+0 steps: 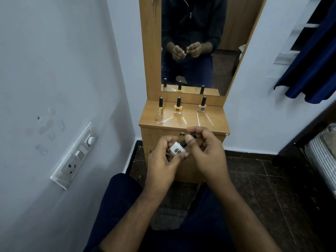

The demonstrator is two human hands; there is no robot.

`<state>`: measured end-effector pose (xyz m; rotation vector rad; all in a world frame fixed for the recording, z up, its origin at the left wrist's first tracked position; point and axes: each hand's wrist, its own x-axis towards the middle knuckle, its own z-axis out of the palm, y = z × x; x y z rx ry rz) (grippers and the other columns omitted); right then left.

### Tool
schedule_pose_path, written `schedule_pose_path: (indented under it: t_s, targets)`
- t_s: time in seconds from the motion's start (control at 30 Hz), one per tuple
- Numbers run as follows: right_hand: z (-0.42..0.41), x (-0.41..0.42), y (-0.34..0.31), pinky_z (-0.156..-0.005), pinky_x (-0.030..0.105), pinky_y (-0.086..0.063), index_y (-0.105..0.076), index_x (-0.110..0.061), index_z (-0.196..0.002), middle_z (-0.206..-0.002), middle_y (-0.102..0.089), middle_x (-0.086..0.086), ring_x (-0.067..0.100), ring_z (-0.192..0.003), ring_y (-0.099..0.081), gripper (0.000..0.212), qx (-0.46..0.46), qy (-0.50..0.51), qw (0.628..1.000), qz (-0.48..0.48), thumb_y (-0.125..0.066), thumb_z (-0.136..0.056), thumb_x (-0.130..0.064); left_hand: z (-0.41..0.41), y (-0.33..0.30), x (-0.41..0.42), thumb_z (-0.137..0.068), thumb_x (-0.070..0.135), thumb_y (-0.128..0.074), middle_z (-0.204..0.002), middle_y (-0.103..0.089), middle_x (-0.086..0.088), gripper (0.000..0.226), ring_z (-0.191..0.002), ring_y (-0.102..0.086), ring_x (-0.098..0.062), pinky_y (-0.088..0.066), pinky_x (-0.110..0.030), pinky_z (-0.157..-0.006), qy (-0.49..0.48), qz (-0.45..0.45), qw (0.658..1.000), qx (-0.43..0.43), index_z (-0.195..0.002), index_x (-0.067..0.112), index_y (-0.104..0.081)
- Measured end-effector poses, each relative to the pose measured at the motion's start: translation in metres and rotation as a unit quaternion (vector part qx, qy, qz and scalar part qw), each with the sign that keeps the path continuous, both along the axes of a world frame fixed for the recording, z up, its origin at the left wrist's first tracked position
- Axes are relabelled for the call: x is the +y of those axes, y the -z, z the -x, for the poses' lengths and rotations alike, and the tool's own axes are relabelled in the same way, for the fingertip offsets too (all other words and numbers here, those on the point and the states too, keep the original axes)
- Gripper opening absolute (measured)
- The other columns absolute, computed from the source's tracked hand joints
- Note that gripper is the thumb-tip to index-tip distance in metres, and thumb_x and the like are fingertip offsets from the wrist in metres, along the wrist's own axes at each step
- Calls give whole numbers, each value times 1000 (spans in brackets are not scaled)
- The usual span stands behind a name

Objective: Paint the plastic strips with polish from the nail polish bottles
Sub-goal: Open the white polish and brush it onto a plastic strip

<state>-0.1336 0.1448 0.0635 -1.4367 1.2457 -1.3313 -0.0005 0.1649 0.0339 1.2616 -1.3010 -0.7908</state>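
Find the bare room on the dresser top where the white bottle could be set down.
Bare wood lies between the orange bottle and beige bottle, and at the dresser top's left edge beside the yellow bottle. The front is crowded with plastic strips.

- You sit facing a small wooden dresser (183, 122) that stands against a pale blue-white wall (54, 70).
- A tall mirror (196, 51) in a wooden frame rises from the back of the dresser.
- On the wall at your left you see a white switch board (74, 157) with sockets and a round knob.
- The floor (263, 179) is made of dark tiles.
- A dark blue cloth (309, 70) hangs at your upper right.
- At the far right edge there is a striped bed (321, 151).
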Motion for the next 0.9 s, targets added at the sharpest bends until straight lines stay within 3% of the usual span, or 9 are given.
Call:
schedule_pose_path:
  t_s: [0.1,0.17,0.23,0.33,0.4,0.6,0.77,0.9]
  targets:
    - [-2,0,-5,-68,19,-55,-72,-11,-111,-94,-74,2,16,-90,-69,27,-214,-12,971,-102,-74,-88,-25,3,0,1,-87,26,-82,-97,-70,11,35,-85,-65,-6,-57,-32,-75,21,-4,1000,15,-118,24,-66]
    - [-2,0,-5,-65,20,-54,-71,-5,-113,-95,-73,7,19,-89,-69,36,-262,-20,956,-130,-74,-85,-28,4,0,3,-91,28,-77,-98,-70,8,33,-86,-65,-7,-58,-40,-78,35,-1,999,11,-122,24,-65]
    - [-4,0,-5,-68,22,-55,-70,-2,-113,-96,-73,9,20,-90,-69,38,-259,-26,958,-123,-74,-86,-28,5,-1,3,-98,31,-69,-107,-68,8,35,-95,-66,-9,-58,-40,-82,40,14,999,-24,-131,23,-62]
    - [-5,1,-3,-76,20,-55,-72,-7,-109,-100,-75,8,14,-93,-70,34,-221,-12,971,-87,-76,-84,-29,6,-2,4,-107,31,-51,-133,-53,3,49,-112,-57,-2,-50,-15,-88,32,30,992,-116,-153,18,-42]
    - [-7,2,-4,-80,20,-55,-73,-7,-109,-102,-75,11,15,-95,-71,32,-205,-7,976,-69,-75,-85,-28,7,-6,5,-109,28,-46,-136,-45,0,53,-114,-51,5,-43,-6,-87,36,31,990,-133,-158,15,-31]
    - [-10,1,-6,-82,24,-57,-74,-10,-107,-100,-75,13,18,-94,-68,22,-161,17,986,-33,-70,-94,-28,3,-9,5,-105,20,-57,-133,-42,-2,59,-114,-44,14,-38,-1,-87,19,72,987,-146,-157,11,-31]
    - [-10,0,-3,-76,18,-51,-74,-9,-109,-92,-73,-2,-1,-83,-62,24,-166,31,985,-43,-67,-98,-29,3,-2,3,-100,16,-65,-124,-49,0,49,-106,-50,5,-41,-8,-83,-6,84,988,-127,-143,8,-44]
    - [-9,-2,0,-74,17,-51,-73,-6,-109,-85,-71,-7,-3,-78,-61,24,-171,32,984,-39,-66,-99,-27,2,-2,2,-101,19,-65,-116,-52,6,41,-101,-52,2,-42,-10,-79,9,76,990,-114,-138,12,-51]
